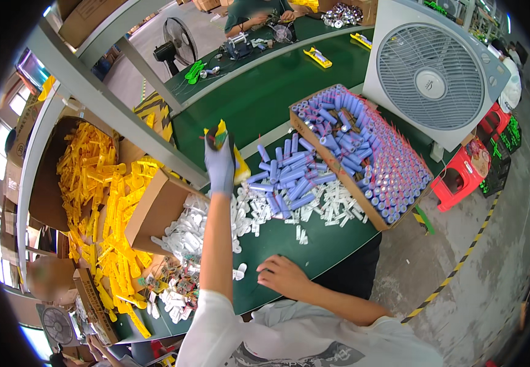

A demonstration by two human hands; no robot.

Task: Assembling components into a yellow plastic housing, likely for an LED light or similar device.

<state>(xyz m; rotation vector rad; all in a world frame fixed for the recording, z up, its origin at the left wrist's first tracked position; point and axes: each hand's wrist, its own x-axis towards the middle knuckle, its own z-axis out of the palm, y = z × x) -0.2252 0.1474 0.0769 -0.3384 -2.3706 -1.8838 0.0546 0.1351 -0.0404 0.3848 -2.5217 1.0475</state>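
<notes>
My left hand [220, 166], in a grey glove, reaches out over the near edge of the green belt. It is closed around a yellow plastic housing [241, 170], whose far end shows past the fingers with bits of red and green on it. My right hand [284, 276] is bare and rests on the green table near its front edge, fingers loosely spread and holding nothing. Purple cylindrical battery cells [290, 177] lie heaped beyond it, over small white plastic pieces [329, 205]. More white parts [185, 229] spill from a cardboard box beside my left forearm.
A carton [372, 215] packed with purple cells stands right of the heap. Yellow housings [118, 244] pile up at left behind a grey metal post [149, 128]. A box fan [430, 82] stands at the far right. Another person [256, 18] works across the belt [265, 92].
</notes>
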